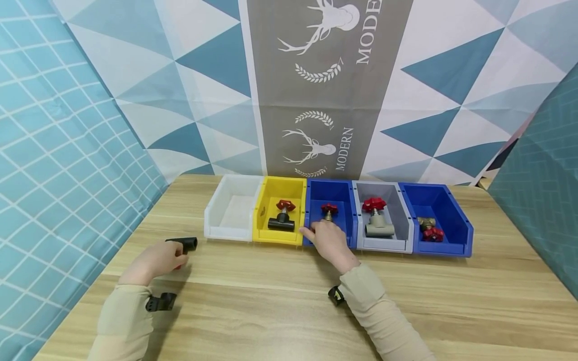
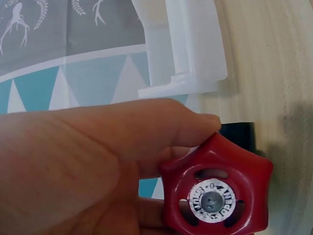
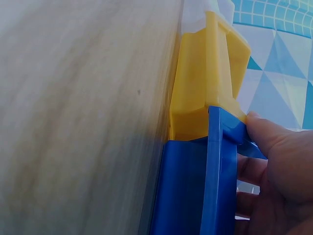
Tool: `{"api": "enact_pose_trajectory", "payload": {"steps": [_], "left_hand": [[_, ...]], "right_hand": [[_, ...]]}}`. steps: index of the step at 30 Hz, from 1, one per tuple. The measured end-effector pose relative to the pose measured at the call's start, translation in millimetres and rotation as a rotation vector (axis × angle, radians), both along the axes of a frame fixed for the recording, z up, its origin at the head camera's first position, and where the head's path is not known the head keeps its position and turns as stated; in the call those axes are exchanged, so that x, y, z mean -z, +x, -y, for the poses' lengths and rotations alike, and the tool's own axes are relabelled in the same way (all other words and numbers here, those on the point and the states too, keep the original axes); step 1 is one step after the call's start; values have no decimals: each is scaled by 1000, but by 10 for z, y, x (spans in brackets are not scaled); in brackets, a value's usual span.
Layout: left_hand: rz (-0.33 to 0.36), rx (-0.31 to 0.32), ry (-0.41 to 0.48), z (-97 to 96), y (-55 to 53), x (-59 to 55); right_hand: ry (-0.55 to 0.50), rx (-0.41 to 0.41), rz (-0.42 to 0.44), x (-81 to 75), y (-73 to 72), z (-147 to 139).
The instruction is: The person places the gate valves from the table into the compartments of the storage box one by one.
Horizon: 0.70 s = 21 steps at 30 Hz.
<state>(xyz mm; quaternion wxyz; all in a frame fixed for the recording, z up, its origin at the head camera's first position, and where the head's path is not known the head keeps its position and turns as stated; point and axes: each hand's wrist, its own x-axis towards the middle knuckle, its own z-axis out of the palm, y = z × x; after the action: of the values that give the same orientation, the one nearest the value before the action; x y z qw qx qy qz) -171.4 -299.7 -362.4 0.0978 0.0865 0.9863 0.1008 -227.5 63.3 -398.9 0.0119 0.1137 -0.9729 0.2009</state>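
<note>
At the table's left, my left hand [image 1: 158, 258] holds a valve with a black tee body [image 1: 189, 243]; its red handwheel [image 2: 215, 196] fills the lower right of the left wrist view. My right hand [image 1: 331, 242] reaches over the front of the middle blue bin [image 1: 347, 225]. Its thumb [image 3: 264, 132] lies near the edge between this bin and the yellow bin [image 1: 257, 215]; the fingers dip behind the blue bin's front wall, partly hidden. Just beyond them in that bin is a brass valve with a red handwheel [image 1: 329, 207], its lower part covered by the hand.
A white bin [image 1: 228, 231] stands at the row's left end. The yellow bin holds a black tee valve [image 1: 282, 220], the grey bin [image 1: 384, 244] a grey tee valve [image 1: 378, 228], and the right blue bin [image 1: 444, 249] a brass valve [image 1: 426, 223]. A patterned cloth rises behind.
</note>
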Motion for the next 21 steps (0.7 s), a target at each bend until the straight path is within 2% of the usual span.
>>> {"api": "enact_pose_trajectory", "payload": {"steps": [7,15,21], "left_hand": [[-1,-20,15,-4,3,-32],[-104,-44,21,-23,13,-75],[-133,-76,34,-28,6,-77]], "right_hand": [[-4,-1,0,-10,5,1],[-14,-3,0,-22,9,0],[-17,-6,-1,-11,13,2]]}}
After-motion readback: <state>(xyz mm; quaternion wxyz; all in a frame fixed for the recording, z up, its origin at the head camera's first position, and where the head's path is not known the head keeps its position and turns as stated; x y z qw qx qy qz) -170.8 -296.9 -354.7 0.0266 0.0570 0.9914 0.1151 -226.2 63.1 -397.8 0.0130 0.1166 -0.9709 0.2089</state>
